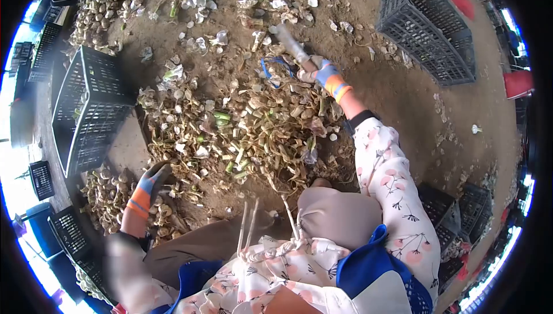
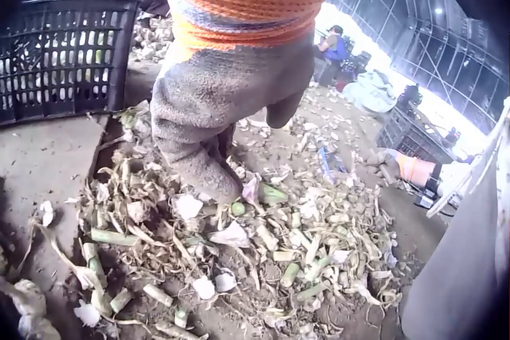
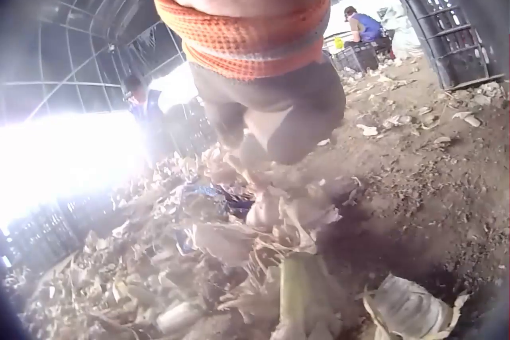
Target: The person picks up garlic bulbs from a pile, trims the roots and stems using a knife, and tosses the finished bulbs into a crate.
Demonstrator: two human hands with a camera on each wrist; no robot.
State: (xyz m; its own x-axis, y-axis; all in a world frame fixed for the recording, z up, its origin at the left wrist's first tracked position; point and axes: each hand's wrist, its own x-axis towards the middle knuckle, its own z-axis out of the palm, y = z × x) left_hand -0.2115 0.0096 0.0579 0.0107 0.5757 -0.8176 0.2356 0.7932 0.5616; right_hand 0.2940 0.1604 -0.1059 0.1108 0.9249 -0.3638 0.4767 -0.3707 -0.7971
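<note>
Gloves on both: L hand (image 1: 151, 180) fingers straight, touching scrap pile (image 1: 247, 135); R hand (image 1: 322, 75) wrapped round stalk (image 1: 290, 45) (blurred).

Daylit, fisheye edges, backlight glare, blur

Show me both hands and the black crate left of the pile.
left hand (image 1: 151, 180): head view, back of the glove.
right hand (image 1: 319, 72): head view, back of the glove.
black crate (image 1: 92, 112): head view, mesh side wall.
</note>
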